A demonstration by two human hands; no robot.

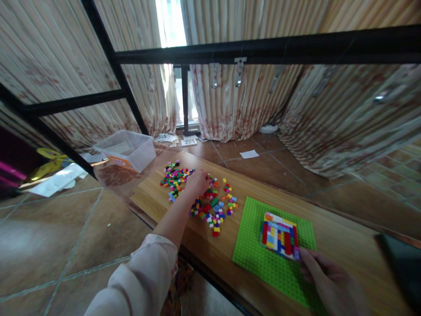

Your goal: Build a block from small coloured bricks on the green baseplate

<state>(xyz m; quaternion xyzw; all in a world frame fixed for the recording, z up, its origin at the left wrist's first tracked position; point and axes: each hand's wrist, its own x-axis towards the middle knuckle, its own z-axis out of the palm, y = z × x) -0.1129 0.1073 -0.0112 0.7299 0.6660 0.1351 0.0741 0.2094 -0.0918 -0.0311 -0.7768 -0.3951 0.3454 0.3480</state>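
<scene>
My left hand (pixel 196 182) reaches out over a scattered pile of small coloured bricks (pixel 210 206) on the wooden table (pixel 332 219). Its fingers curl down into the pile; what they hold is hidden. A green baseplate (pixel 259 254) lies to the right of the pile. On it stands a flat block of many-coloured bricks (pixel 280 235). My right hand (pixel 329 285) rests on the baseplate's near right corner, with a fingertip touching the lower right edge of the brick block.
A clear plastic tub (pixel 126 150) stands at the table's far left end. A black metal frame (pixel 263 48) runs across in front of striped curtains. Papers lie on the tiled floor. A dark object (pixel 403 263) sits at the table's right edge.
</scene>
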